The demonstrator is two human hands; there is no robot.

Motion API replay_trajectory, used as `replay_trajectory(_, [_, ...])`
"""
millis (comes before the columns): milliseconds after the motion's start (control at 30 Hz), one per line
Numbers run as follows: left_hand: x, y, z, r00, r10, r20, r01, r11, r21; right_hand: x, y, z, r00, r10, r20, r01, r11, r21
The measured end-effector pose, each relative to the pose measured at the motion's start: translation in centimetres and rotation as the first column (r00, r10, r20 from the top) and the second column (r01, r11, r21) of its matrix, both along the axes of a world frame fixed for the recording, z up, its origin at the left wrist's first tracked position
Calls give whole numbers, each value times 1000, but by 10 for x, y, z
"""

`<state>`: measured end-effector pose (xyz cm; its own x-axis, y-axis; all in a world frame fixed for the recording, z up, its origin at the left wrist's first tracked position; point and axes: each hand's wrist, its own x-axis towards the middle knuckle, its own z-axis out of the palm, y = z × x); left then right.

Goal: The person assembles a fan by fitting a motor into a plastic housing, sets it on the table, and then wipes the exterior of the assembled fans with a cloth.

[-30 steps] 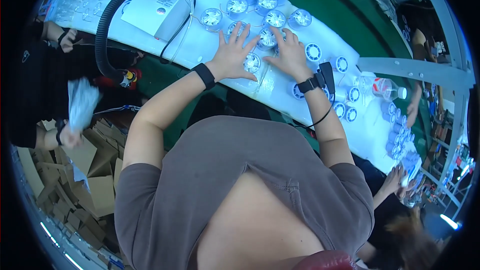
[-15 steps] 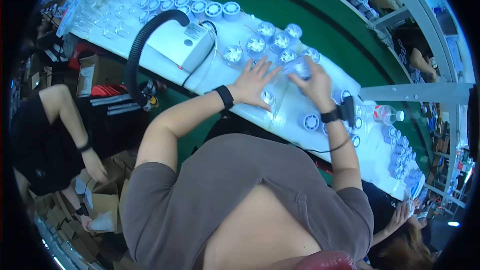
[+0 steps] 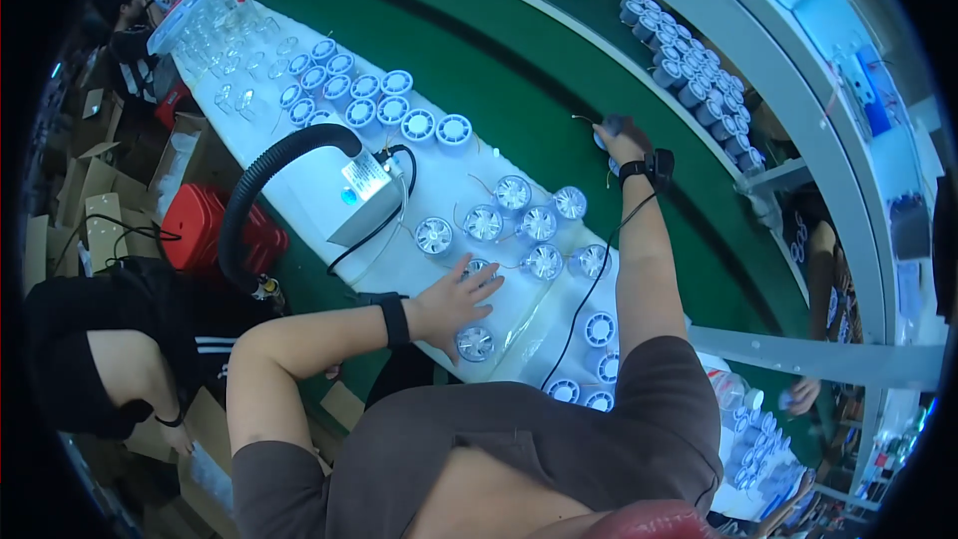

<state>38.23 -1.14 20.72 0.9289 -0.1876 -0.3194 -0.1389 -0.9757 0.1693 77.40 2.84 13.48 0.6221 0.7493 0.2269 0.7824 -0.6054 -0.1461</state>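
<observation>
My left hand (image 3: 454,304) lies over the white table with fingers spread, holding nothing. Its fingertips reach over a clear cup (image 3: 480,270) with fan-like blades, and another such cup (image 3: 474,343) sits beside the palm. More clear bladed cups (image 3: 539,224) with thin wires stand just beyond. Stretched far forward, my right hand (image 3: 624,145) is over the green belt, its fingers closed around a pale cylindrical part (image 3: 601,139) that they mostly hide. A thin wire sticks out beside it. Both wrists wear black bands, the right one with a cable.
A white box (image 3: 364,202) with a black corrugated hose (image 3: 261,175) stands on the table. Pale slotted cylinders (image 3: 419,125) and clear parts (image 3: 232,62) lie farther left. A metal beam (image 3: 818,354) crosses at right. Another person (image 3: 110,369) is at left, near a red stool (image 3: 205,230).
My right hand has moved from above the table, where it held a clear cup, out over the green belt. My left hand stays spread over the table. The view has shifted.
</observation>
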Motion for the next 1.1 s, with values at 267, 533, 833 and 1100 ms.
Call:
replay_trajectory(267, [11, 32, -27, 967, 1, 254, -9, 1000, 29, -96, -32, 79, 910, 414, -20, -405, 898, 171])
replay_trajectory(533, [-9, 33, -34, 965, 185, 185, -181, 983, -36, -278, -140, 64, 696, 667, -265, -705, 705, -76])
replay_trajectory(833, [-9, 48, 64, 836, 491, 244, -406, 854, -326, -298, -183, 38, 719, 605, -341, -682, 708, -184])
replay_trajectory(1100, [163, 135, 40, 718, 519, 463, -515, 844, -147, -161, -171, 150, 947, 154, -282, -147, 988, 47])
